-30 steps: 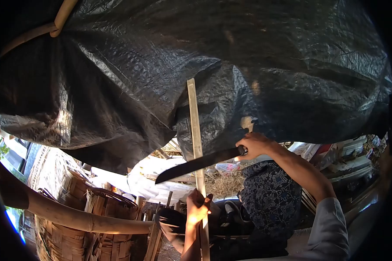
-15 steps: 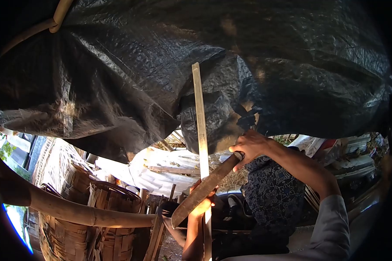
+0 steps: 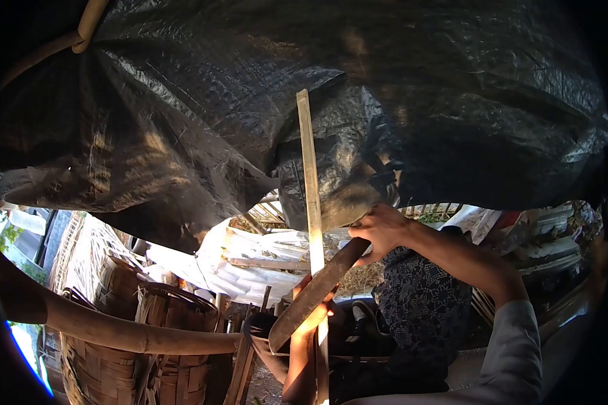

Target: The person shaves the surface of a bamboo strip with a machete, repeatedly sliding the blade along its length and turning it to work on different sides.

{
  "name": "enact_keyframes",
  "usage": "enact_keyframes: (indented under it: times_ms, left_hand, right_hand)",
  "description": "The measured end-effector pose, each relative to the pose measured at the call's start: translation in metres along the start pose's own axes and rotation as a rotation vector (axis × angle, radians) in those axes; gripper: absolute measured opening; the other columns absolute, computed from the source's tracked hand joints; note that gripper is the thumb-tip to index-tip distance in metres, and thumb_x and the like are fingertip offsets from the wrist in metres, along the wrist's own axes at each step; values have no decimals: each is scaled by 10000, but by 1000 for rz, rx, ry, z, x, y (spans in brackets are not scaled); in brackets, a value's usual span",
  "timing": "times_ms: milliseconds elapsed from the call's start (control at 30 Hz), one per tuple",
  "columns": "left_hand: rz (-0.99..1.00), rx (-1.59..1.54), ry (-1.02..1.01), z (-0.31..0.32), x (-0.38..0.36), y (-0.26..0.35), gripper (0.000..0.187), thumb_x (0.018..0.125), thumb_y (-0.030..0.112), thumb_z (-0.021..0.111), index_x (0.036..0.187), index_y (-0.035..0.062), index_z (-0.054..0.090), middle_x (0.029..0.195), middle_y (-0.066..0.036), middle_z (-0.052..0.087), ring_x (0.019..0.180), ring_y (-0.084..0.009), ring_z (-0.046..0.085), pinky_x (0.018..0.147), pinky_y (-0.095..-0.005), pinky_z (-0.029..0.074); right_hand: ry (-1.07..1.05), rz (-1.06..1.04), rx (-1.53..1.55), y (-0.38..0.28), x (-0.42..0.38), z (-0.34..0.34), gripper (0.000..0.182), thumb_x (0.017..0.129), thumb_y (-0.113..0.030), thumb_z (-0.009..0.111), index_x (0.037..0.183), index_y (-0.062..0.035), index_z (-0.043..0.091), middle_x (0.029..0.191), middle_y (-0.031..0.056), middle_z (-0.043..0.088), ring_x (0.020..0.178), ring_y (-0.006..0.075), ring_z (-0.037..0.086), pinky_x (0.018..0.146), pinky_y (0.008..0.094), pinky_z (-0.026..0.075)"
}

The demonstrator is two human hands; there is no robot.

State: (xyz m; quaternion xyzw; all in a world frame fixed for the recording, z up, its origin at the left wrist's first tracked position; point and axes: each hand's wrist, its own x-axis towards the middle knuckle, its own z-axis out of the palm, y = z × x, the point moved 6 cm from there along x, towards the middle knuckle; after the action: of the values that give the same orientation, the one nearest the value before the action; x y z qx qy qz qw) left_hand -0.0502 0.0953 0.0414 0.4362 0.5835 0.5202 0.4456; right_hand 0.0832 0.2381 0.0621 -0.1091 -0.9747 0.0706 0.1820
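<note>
Fingers of the right hand (image 3: 380, 228) grip a long brown metal machete (image 3: 321, 291); the left hand (image 3: 313, 325), clasping a flat pale bamboo strip (image 3: 309, 169), should avoid the machete's edge.

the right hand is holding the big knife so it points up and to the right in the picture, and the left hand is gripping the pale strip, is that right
Not quite, the direction is wrong: in the head view, the right hand is holding the big knife so it points down and to the left, and the left hand is gripping the pale strip.
</note>
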Motion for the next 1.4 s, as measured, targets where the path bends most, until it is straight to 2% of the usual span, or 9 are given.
enact_keyframes:
  times_ms: [167,333,400,500,600,1033,1067,1233,1400]
  left_hand:
    - [-49,49,-7,-2,0,-20,274,738,115,627,965,-26,564,724,-53,597,484,-84,504,362,-208,417]
    - [-237,80,104,-2,-11,-28,247,805,175,662,932,-12,562,641,-20,537,442,-52,452,341,-211,369]
    - [-66,51,60,4,-8,-8,169,833,117,630,801,9,504,504,25,447,353,-45,384,312,-214,311]
    - [49,46,13,11,-6,2,187,842,86,615,757,19,463,457,43,417,320,-37,354,305,-215,279]
    - [267,376,18,10,-4,2,243,831,113,644,738,24,437,474,28,416,346,-56,377,333,-243,310]
    - [110,193,65,6,-4,-7,197,822,44,621,760,39,434,560,15,461,377,-41,387,325,-211,325]
    - [98,174,71,0,-3,-9,185,819,21,605,756,36,432,555,16,455,376,-43,390,326,-208,327]
    - [45,167,99,-8,4,-6,187,771,-27,615,713,1,439,506,15,438,380,-53,413,336,-237,360]
    - [217,322,68,0,2,-1,158,713,-37,611,722,-12,455,492,14,435,373,-61,404,352,-245,355]
  right_hand:
    - [-80,69,-179,-9,3,-16,878,553,-875,457,795,-57,665,501,62,551,495,221,583,482,381,472]
    - [-32,238,-148,5,-2,-26,769,576,-817,534,759,-82,667,484,62,540,424,228,560,437,367,457]
    - [31,461,-6,27,-7,-26,652,645,-714,595,773,-78,667,525,105,564,488,257,594,504,405,485]
    - [13,404,253,24,-12,-24,654,682,-723,549,845,-105,690,548,87,586,558,248,619,540,385,504]
    - [-1,309,54,31,-15,-23,611,670,-675,606,776,-77,672,601,100,605,601,275,626,588,392,504]
    - [-137,349,-143,10,-5,-32,637,633,-710,595,755,-90,671,509,104,567,494,260,599,484,379,484]
    - [-33,382,-107,24,-10,-27,729,679,-779,472,765,-86,683,473,75,534,460,216,576,472,355,483]
    - [-5,373,109,30,-12,-7,704,744,-725,458,663,-51,641,441,64,504,369,204,498,369,358,433]
    - [-54,362,-105,24,-7,-23,622,692,-684,560,742,-72,662,565,108,585,581,274,602,568,396,484]
